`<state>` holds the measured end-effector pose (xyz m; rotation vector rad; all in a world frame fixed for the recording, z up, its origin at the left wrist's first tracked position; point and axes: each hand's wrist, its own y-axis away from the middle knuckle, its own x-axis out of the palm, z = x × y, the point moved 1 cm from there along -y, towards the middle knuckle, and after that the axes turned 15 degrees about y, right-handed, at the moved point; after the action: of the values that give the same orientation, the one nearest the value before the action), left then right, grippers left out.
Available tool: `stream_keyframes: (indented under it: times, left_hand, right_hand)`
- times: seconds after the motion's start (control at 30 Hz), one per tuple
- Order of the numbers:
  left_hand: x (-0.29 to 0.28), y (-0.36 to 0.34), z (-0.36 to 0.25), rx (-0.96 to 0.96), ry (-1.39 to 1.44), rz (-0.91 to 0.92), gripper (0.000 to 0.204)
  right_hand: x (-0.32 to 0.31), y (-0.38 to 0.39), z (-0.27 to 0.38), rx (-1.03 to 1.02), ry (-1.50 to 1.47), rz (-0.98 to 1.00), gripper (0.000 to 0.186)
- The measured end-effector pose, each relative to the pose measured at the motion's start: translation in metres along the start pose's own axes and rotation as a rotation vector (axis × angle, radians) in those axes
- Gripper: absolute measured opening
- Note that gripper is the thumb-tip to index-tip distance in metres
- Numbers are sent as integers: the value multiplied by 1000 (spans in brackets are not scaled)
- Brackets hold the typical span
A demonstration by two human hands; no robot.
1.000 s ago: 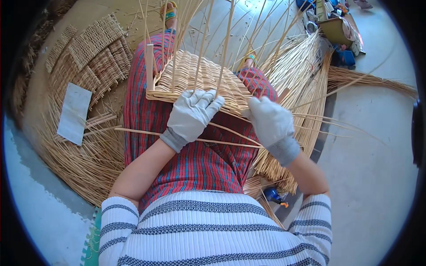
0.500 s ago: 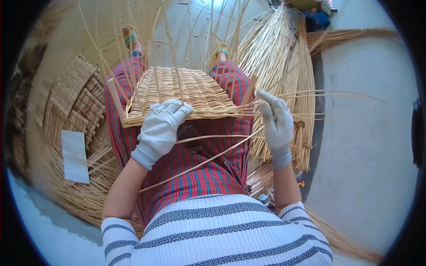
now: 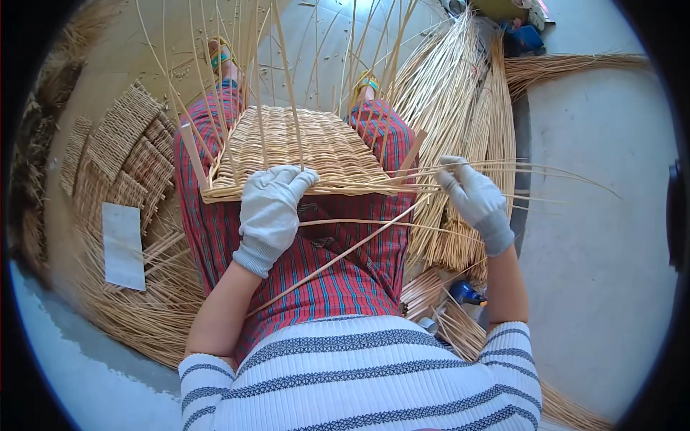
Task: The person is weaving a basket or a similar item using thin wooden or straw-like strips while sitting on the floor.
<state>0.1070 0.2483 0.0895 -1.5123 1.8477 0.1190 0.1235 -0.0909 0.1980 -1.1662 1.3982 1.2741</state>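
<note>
pale floor [image 3: 586, 215] spreads around you, covered on both sides by loose plant stems. the woven basket piece [image 3: 305, 147] lies across your thighs, over your red plaid trousers [image 3: 323, 280], with its near edge toward you. long thin canes [image 3: 293, 97] stand up from that edge, and a flat wooden stick leans outward near each end, the left stick [image 3: 194, 156] and the right stick [image 3: 412, 154]. your left hand [image 3: 269, 212], in a pale glove, is closed over the near edge, fingers curled on top. your right hand [image 3: 471, 194], gloved too, is beyond the right end with its fingers partly bent; loose strands [image 3: 557, 170] run out from the basket piece past its fingers, but i cannot tell how tightly it holds them, if at all. one thicker rod [image 3: 338, 262] slants across your lap below. to your right lies a big straw bundle [image 3: 442, 144], with a blue object [image 3: 466, 292] nearer you. to your left, flat woven panels [image 3: 129, 136] overlap beside a pale sheet [image 3: 123, 246], with a heap of stems [image 3: 136, 320] just below. past your knees, your sandals [image 3: 366, 80] rest on the floor.
</note>
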Motion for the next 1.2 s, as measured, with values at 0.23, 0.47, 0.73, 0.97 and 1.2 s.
stream_keyframes:
  times: [0.23, 0.47, 0.73, 0.97, 1.2]
  left_hand:
    - [-1, 3, 0, -53, 9, 32, 36]
    - [1, 0, -3, -152, 48, 54, 35]
    - [4, 2, 4, -133, 66, -4, 38]
    - [-1, 5, 10, -109, 22, 13, 43]
    - [6, 20, -15, 43, -336, -101, 44]
  right_hand:
    - [10, -17, 22, 261, -167, -133, 31]
    - [47, -35, 20, 273, -901, -420, 29]
    - [22, -28, 63, 173, -1001, -667, 65]
    - [-41, -24, 166, -209, -372, -829, 47]
    - [-14, -104, 234, -455, -42, -206, 32]
